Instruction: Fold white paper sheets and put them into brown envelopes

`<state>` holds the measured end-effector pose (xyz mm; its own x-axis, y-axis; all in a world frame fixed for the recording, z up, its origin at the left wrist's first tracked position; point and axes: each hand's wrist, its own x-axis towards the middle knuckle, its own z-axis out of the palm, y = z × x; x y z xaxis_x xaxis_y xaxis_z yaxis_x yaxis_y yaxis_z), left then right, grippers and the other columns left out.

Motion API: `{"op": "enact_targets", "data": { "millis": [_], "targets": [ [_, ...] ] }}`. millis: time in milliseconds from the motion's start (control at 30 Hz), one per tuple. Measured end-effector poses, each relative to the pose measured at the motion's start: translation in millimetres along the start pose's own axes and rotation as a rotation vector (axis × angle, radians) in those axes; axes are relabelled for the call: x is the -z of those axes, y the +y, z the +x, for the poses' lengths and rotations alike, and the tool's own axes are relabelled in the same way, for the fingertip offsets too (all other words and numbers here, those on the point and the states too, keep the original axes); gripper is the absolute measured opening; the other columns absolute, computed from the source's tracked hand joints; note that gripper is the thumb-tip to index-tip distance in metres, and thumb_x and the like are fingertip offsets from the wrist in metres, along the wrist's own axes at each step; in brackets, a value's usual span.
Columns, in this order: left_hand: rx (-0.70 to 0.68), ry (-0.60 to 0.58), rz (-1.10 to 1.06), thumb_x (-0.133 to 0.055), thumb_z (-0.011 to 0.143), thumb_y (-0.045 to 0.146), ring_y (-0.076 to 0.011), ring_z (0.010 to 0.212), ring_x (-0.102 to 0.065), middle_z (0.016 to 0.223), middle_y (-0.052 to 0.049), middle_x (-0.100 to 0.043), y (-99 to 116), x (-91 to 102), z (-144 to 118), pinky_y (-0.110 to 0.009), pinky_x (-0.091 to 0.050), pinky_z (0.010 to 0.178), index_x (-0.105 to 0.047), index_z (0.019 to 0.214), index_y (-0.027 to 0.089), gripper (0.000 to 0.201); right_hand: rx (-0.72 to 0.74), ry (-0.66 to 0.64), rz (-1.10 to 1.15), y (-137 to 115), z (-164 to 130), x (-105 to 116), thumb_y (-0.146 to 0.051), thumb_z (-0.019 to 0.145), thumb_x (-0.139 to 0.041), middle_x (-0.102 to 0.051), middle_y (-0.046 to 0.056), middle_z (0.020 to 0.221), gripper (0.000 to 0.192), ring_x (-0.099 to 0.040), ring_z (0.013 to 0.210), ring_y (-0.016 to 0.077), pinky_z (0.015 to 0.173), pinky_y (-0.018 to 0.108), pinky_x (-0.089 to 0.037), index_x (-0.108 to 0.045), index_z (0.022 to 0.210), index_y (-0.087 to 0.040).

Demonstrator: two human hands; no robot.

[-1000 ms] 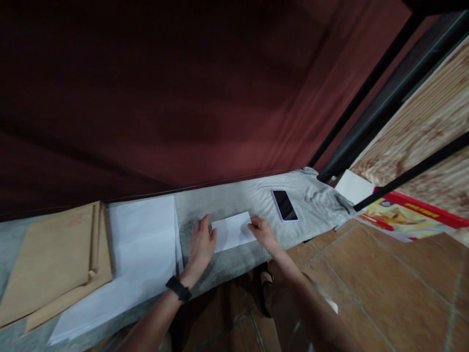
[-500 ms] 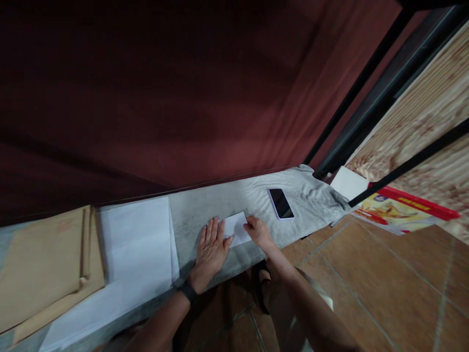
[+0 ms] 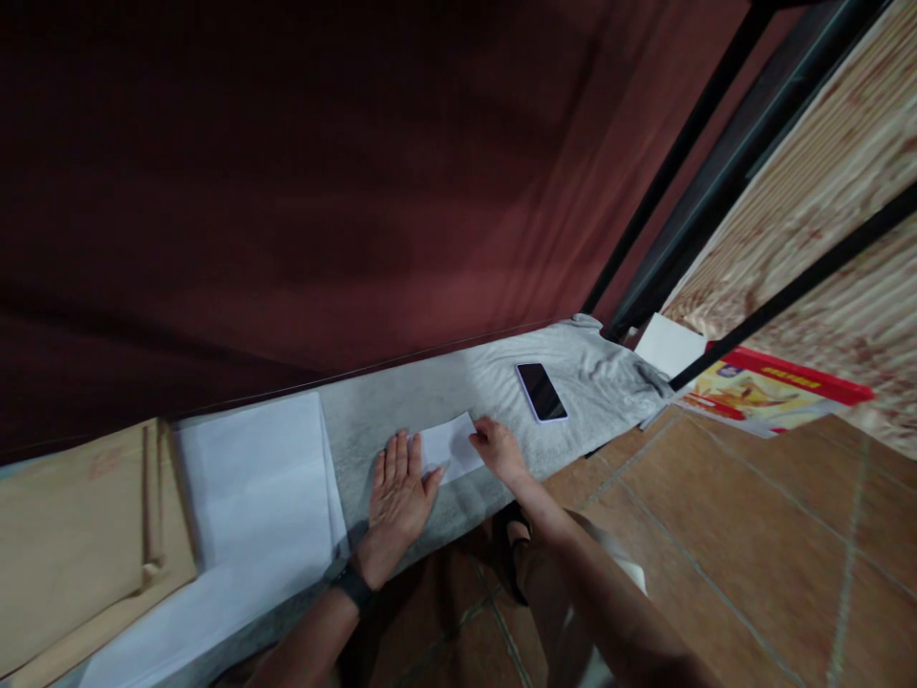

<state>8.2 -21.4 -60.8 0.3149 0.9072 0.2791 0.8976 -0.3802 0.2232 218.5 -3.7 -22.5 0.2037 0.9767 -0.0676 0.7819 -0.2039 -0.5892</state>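
A dark phone (image 3: 542, 392) lay beyond the small white paper (image 3: 450, 446), toward the right end of the grey-clothed table (image 3: 401, 401); a larger white sheet (image 3: 254, 483) and tan envelopes (image 3: 78, 535) lay to the paper's left. The left hand (image 3: 396, 490) pressed flat, fingers spread, on the paper's left edge. The right hand (image 3: 494, 449) pinched its right edge, fingers curled. The paper looked smooth and rectangular.

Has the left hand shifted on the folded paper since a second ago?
Yes. The left hand has slid right over the paper, toward the phone. It then lay at the paper's left edge; now it lies flat and covers the left part.
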Motion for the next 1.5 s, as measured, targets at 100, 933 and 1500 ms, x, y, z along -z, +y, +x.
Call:
{"op": "enact_targets", "data": {
  "millis": [100, 933, 1500],
  "targets": [
    [0.002, 0.003, 0.016, -0.044, 0.097, 0.053, -0.0390, 0.151, -0.029, 0.161, -0.027, -0.032, 1.3, -0.8, -1.3, -0.058, -0.024, 0.122, -0.040, 0.152, 0.004, 0.074, -0.018, -0.001, -0.014, -3.0, -0.6, 1.0, -0.018, 0.092, -0.057, -0.073, 0.003, 0.092, 0.018, -0.067, 0.086, 0.0172, 0.071, 0.024, -0.042, -0.070, 0.104, -0.022],
    [-0.056, -0.037, 0.133, -0.039, 0.098, 0.035, -0.0339, 0.152, -0.029, 0.161, -0.025, -0.032, -1.3, 12.2, -7.6, -0.056, -0.026, 0.122, -0.037, 0.154, 0.006, 0.063, 0.538, 0.013, -0.143, -22.3, -25.8, -42.1, -0.037, 0.104, -0.048, -0.044, 0.011, 0.158, 0.047, -0.040, 0.145, 0.0272, 0.121, 0.047, -0.028, -0.052, 0.148, -0.020],
    [0.092, -0.015, 0.139, -0.035, 0.099, 0.045, -0.0333, 0.150, -0.033, 0.159, -0.026, -0.037, 5.9, 16.5, -7.5, -0.054, -0.030, 0.120, -0.040, 0.152, 0.006, 0.066, 0.221, 0.145, -0.185, -2.2, -33.8, -10.0, -0.031, 0.103, -0.046, -0.053, 0.015, 0.149, 0.048, -0.047, 0.136, 0.0274, 0.116, 0.042, -0.032, -0.051, 0.146, -0.013]
  ]
}}
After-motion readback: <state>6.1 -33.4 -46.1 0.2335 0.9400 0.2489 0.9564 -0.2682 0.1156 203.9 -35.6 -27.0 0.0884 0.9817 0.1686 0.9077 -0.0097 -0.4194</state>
